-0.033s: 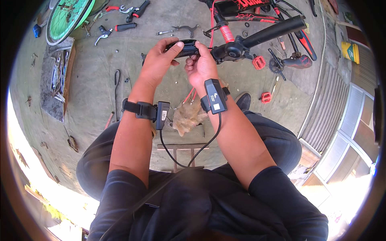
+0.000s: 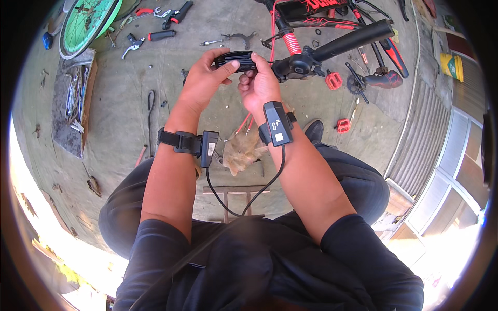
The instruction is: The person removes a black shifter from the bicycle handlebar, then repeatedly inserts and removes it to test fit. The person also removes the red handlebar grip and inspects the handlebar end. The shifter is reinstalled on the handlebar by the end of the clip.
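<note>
In front of me, both hands hold a black, curved-edged folding multi-tool (image 2: 244, 58) with slot-like lines along its body. My left hand (image 2: 205, 78) is closed on its left part, thumb lying on the near side and fingers behind. At the tool's right end, my right hand (image 2: 259, 78) pinches it, the lower fingers curled in. Just right of the right fingertips is the black handlebar (image 2: 353, 41), joined at its stem clamp (image 2: 301, 63) to a bicycle frame (image 2: 321, 9). Whether the tool touches the clamp I cannot tell.
A wooden tray of tools (image 2: 78, 98) lies left, beneath a wheel (image 2: 62, 31). Brake levers (image 2: 134, 45) and a grip (image 2: 162, 34) lie far left. Red pedals (image 2: 333, 80) and a crank (image 2: 358, 85) lie right. Crumpled tan material (image 2: 241, 153) lies between my legs.
My left thumb sits slightly lower on the multi-tool. Otherwise nothing visibly differs.
</note>
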A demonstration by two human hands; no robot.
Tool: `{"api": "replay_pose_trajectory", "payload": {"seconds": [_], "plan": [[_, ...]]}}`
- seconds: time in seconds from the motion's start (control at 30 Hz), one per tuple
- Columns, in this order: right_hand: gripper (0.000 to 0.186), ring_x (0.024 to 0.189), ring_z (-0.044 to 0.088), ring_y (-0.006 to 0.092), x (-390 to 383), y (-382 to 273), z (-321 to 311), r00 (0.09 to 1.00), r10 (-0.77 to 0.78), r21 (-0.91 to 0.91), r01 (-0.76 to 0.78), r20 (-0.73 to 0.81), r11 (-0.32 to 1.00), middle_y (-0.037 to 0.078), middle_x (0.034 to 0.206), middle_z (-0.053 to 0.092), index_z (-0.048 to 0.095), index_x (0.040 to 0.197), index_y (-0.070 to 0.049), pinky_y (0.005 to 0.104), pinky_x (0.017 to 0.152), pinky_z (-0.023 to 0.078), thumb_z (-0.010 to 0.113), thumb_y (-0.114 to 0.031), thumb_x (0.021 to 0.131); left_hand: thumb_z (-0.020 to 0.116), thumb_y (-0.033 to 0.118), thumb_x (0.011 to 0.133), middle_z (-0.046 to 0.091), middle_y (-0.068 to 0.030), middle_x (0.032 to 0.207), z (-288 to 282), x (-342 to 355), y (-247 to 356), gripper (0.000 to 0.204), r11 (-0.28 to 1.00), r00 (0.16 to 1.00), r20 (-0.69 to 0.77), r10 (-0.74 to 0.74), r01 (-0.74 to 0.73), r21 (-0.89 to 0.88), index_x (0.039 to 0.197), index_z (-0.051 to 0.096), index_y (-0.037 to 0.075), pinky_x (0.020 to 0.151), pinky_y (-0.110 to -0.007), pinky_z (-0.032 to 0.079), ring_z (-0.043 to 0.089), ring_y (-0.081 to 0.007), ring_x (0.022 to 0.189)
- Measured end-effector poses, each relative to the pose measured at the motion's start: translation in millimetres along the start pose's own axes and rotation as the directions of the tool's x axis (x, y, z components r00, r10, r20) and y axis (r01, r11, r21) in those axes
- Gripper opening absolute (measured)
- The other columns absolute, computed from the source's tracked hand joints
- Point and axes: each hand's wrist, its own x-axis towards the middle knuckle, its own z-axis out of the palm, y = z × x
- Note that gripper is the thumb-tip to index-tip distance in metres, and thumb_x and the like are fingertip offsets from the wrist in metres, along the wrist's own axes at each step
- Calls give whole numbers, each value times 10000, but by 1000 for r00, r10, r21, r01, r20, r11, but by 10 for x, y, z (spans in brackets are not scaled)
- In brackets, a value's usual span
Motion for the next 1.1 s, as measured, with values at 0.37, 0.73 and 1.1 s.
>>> {"api": "replay_pose_trajectory", "payload": {"seconds": [0.37,0.73,1.1], "plan": [[404,489,479,109,-19,17,-66,999,-16,-190,22,33,982,-54,658,481,543,791,-180,261,462,353,780,-500,859,694,454,929,677,-59,870,-25,-13,214,483,964,970,7,-241,239,118,1076,652,-4,478,-229,400,615,-106,619],[450,482,439,127,51,-39,116,991,114,-294,-131,-75,947,-8,614,446,545,827,-150,275,438,313,624,-578,940,741,366,912,664,-104,1072,101,13,86,531,996,990,-109,-84,80,-40,1261,578,0,641,-279,516,658,-149,860],[402,582,574,175,-39,112,-126,962,274,-442,-237,21,865,33,693,587,588,927,-144,291,500,394,563,-542,973,804,185,829,643,-77,1077,-254,-17,-92,510,990,986,89,-144,143,10,1255,572,26,759,-287,524,620,-158,925]]}}
